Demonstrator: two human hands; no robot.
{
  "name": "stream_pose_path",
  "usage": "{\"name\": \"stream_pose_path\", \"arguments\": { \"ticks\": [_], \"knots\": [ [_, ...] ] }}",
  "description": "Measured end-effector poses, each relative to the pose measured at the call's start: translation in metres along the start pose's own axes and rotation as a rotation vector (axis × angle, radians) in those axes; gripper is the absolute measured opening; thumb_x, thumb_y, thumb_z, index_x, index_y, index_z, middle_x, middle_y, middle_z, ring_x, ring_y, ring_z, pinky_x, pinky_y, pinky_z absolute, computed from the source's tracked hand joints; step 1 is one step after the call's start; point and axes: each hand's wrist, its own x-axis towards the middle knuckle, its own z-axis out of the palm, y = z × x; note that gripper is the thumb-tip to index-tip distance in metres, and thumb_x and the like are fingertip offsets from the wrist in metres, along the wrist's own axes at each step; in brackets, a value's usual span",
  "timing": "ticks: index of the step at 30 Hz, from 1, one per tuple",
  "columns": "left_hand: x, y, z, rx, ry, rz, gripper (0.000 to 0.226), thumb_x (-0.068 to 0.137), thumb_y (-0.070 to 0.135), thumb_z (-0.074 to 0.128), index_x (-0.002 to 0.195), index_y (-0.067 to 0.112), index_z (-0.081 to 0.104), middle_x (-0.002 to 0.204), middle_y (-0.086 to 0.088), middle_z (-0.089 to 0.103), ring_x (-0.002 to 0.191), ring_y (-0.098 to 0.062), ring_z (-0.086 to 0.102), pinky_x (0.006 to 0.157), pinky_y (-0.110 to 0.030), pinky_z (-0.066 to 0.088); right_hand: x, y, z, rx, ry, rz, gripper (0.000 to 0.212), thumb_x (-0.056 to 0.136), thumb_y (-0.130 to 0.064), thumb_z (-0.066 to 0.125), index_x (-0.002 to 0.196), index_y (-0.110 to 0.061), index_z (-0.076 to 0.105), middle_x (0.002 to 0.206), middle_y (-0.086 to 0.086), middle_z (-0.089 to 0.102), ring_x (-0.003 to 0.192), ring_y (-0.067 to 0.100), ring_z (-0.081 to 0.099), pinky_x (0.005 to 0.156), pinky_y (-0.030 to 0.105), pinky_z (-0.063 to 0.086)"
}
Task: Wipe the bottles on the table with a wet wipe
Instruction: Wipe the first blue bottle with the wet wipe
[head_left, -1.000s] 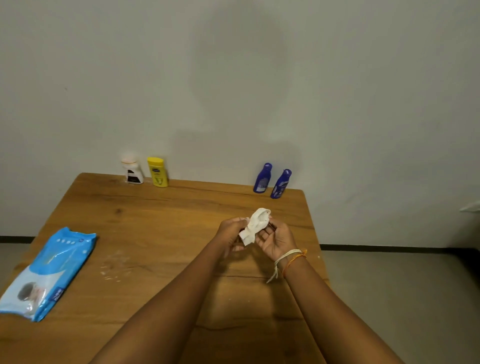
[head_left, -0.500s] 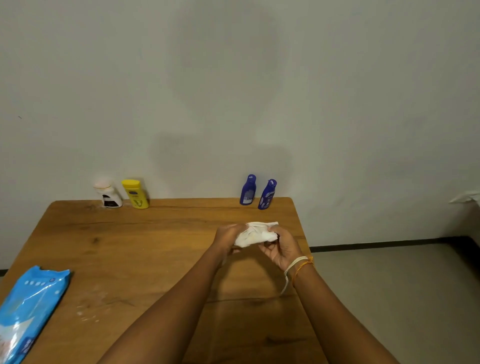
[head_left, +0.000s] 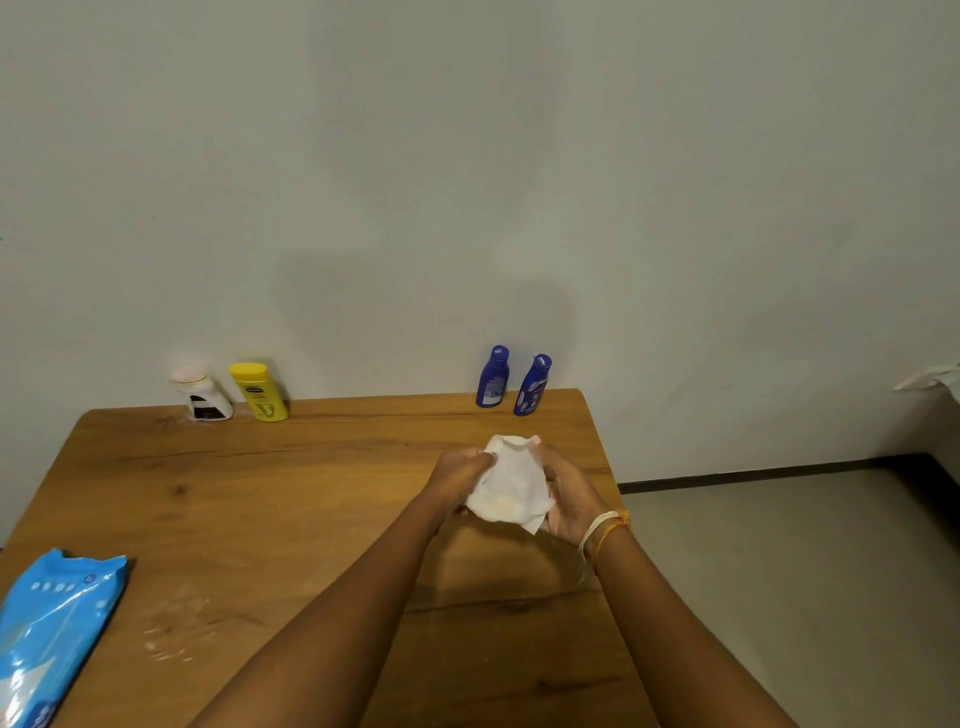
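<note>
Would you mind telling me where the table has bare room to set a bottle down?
Bare wood lies between the yellow bottle and the blue bottles, and between the wipes pack and the hands. The white bottle crowds the yellow one.

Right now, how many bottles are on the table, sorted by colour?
Blue bottles: 2
Yellow bottle: 1
White bottle: 1
Total: 4, all standing along the far edge of the table.

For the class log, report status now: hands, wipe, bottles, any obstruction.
Left hand and right hand both grip the wet wipe above the table. Four bottles untouched at the far edge, nearest the blue pair. Nothing in the way.
</note>
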Motion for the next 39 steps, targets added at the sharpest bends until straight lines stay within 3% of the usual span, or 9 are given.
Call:
{"name": "stream_pose_path", "arguments": {
  "ticks": [4, 9, 12, 18, 22, 28, 30, 35, 39],
  "knots": [
    [0.004, 0.001, 0.002, 0.082, 0.016, 0.136, 0.031, 0.097, 0.029, 0.049, 0.072, 0.015, 0.060, 0.064, -0.002, 0.056, 0.057, -0.013, 0.050, 0.047, -0.019, 0.039, -0.009, -0.003, 0.009, -0.145, -0.022, 0.044, 0.025, 0.088, -0.012, 0.065, 0.108, 0.002, 0.060, 0.098, 0.020, 0.067, 0.074, 0.023, 0.071, 0.049, 0.028, 0.057],
    [0.028, 0.006, 0.008, 0.129, 0.120, 0.101, 0.027, 0.099, 0.028, 0.044, 0.101, 0.011, 0.065, 0.069, -0.005, 0.061, 0.044, -0.011, 0.054, 0.041, -0.020, 0.043, 0.005, -0.017, 0.001, 0.099, 0.136, -0.064, 0.028, 0.084, -0.002, 0.066, 0.111, -0.002, 0.056, 0.108, 0.023, 0.063, 0.092, 0.033, 0.064, 0.051, 0.035, 0.059],
    [0.049, 0.014, 0.015, 0.095, 0.159, 0.084, 0.026, 0.100, 0.025, 0.043, 0.105, 0.009, 0.063, 0.080, -0.006, 0.068, 0.055, -0.014, 0.060, 0.044, -0.020, 0.044, 0.024, -0.027, -0.006, 0.094, 0.349, -0.100, 0.038, 0.085, -0.002, 0.063, 0.122, 0.001, 0.050, 0.112, 0.021, 0.059, 0.078, 0.028, 0.061, 0.039, 0.024, 0.048],
    [0.106, 0.024, 0.040, 0.156, 0.213, 0.091, 0.025, 0.096, 0.020, 0.050, 0.117, 0.011, 0.061, 0.118, -0.006, 0.064, 0.101, -0.019, 0.059, 0.089, -0.031, 0.049, 0.066, -0.037, -0.024, 0.090, 0.640, -0.151, 0.047, 0.083, -0.003, 0.067, 0.127, -0.002, 0.049, 0.122, 0.018, 0.057, 0.102, 0.035, 0.058, 0.056, 0.034, 0.050],
    [0.135, 0.029, 0.059, 0.231, 0.189, 0.102, 0.044, 0.094, 0.018, 0.055, 0.135, 0.005, 0.045, 0.129, -0.011, 0.056, 0.112, -0.026, 0.056, 0.088, -0.029, 0.045, 0.091, -0.037, -0.033, 0.124, 0.689, -0.159, 0.053, 0.081, -0.006, 0.070, 0.129, -0.002, 0.049, 0.123, 0.020, 0.057, 0.108, 0.039, 0.058, 0.072, 0.045, 0.054],
    [0.173, 0.026, 0.079, 0.237, 0.141, 0.133, 0.066, 0.085, 0.023, 0.069, 0.139, 0.007, 0.034, 0.132, -0.010, 0.053, 0.116, -0.027, 0.054, 0.087, -0.030, 0.046, 0.109, -0.038, -0.048, 0.003, 0.711, -0.206, 0.022, 0.084, -0.003, 0.062, 0.104, 0.004, 0.056, 0.095, 0.016, 0.058, 0.074, 0.024, 0.059, 0.056, 0.026, 0.047],
    [0.184, 0.024, 0.084, 0.244, 0.192, 0.166, 0.068, 0.083, 0.023, 0.071, 0.138, 0.006, 0.034, 0.131, -0.009, 0.052, 0.118, -0.026, 0.053, 0.091, -0.031, 0.045, 0.113, -0.037, -0.055, -0.024, 0.743, -0.220, 0.018, 0.085, -0.002, 0.061, 0.101, 0.002, 0.057, 0.091, 0.014, 0.057, 0.078, 0.025, 0.058, 0.060, 0.027, 0.047],
    [0.210, 0.022, 0.094, 0.248, 0.285, 0.260, 0.032, 0.084, 0.016, 0.068, 0.113, 0.012, 0.055, 0.099, -0.001, 0.061, 0.090, -0.013, 0.056, 0.087, -0.031, 0.047, 0.122, -0.029, -0.076, -0.109, 0.694, -0.194, 0.013, 0.085, -0.008, 0.063, 0.094, 0.000, 0.065, 0.096, 0.019, 0.063, 0.085, 0.028, 0.060, 0.063, 0.029, 0.050],
    [0.220, 0.021, 0.099, 0.292, 0.291, 0.253, 0.004, 0.097, 0.000, 0.044, 0.095, 0.002, 0.041, 0.074, 0.004, 0.046, 0.066, -0.007, 0.041, 0.095, -0.028, 0.035, 0.123, -0.033, -0.085, -0.027, 0.733, -0.167, 0.020, 0.087, -0.004, 0.060, 0.105, 0.005, 0.060, 0.097, 0.016, 0.058, 0.084, 0.027, 0.056, 0.056, 0.027, 0.046]
  ]
}}
